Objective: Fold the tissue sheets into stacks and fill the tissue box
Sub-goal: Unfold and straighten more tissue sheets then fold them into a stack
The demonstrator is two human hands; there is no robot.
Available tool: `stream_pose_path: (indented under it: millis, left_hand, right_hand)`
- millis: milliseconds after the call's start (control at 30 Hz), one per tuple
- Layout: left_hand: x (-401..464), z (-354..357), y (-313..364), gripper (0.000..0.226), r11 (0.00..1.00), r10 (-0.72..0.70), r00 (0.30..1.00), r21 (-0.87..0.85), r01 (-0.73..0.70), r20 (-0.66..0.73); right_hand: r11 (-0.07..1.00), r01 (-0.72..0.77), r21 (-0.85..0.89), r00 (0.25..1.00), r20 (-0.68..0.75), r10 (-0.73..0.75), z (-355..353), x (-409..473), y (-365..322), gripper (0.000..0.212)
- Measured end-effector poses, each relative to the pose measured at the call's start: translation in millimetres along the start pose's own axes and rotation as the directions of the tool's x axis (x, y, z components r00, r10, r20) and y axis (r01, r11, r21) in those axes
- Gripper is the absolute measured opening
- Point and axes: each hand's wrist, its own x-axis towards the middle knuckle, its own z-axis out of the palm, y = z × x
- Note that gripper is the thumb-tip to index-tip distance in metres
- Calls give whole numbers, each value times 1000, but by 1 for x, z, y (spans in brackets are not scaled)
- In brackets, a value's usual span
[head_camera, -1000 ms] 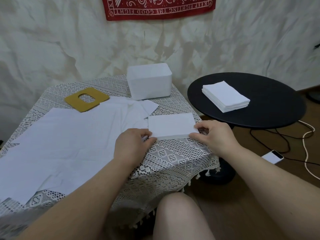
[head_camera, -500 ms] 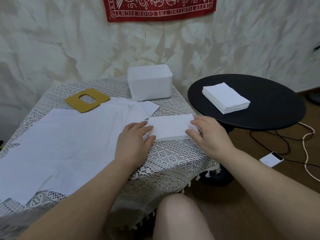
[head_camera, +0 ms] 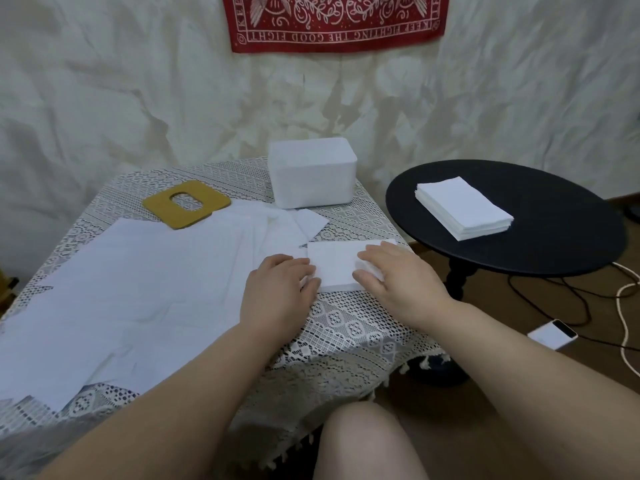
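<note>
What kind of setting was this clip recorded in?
Most likely a room in a home, not a workshop or lab. A lace tablecloth covers the work table, a red printed banner hangs on a wrinkled cloth backdrop, and a phone and loose cables lie on the wooden floor.

Red banner (head_camera: 337, 24) cut off by top edge, its text only partly readable. Spread tissue sheets (head_camera: 121, 289) run off left edge. Folded tissue (head_camera: 334, 265): R end hidden under right hand (head_camera: 398, 277), L edge under left hand (head_camera: 278, 294). Tissue box (head_camera: 311, 176) interior not visible.
</note>
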Motion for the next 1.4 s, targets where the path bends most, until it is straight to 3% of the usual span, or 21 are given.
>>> stream_pose_path:
  millis: [167, 333, 533, 667, 800, 1200, 1300, 1400]
  left_hand:
    - [19, -32, -30, 26, 998, -68, 966, -17, 66, -250]
    - [34, -45, -99, 34, 979, -171, 960, 70, 190, -221]
    - [31, -36, -115, 36, 988, -139, 961, 36, 152, -238]
    - [30, -35, -118, 33, 988, -152, 953, -13, 154, -262]
    - [30, -33, -118, 29, 992, -119, 958, 12, 127, -260]
    - [31, -39, -108, 28, 995, -63, 974, 65, 78, -216]
    - [35, -52, -94, 29, 995, 35, 941, 98, -2, -337]
    - [40, -74, -68, 31, 996, 81, 860, 0, -94, -504]
  right_hand:
    - [996, 34, 83, 995, -95, -26, 7, 34, -27, 35]
    - [979, 7, 202, 995, -98, 14, 22, 82, -60, 30]
    - [959, -82, 270, 993, -62, 103, 47, 136, -87, 35]
    - [966, -121, 228, 989, -58, 138, 64, 162, -97, 35]
    - [980, -128, 150, 988, -65, 139, 73, 171, -100, 18]
    - [963, 99, 251, 937, -350, -5, 12, 123, -93, 10]
    - [946, 135, 294, 921, -390, -10, -13, 103, -84, 7]
    - [943, 163, 289, 904, -426, -26, -35, 85, -75, 6]
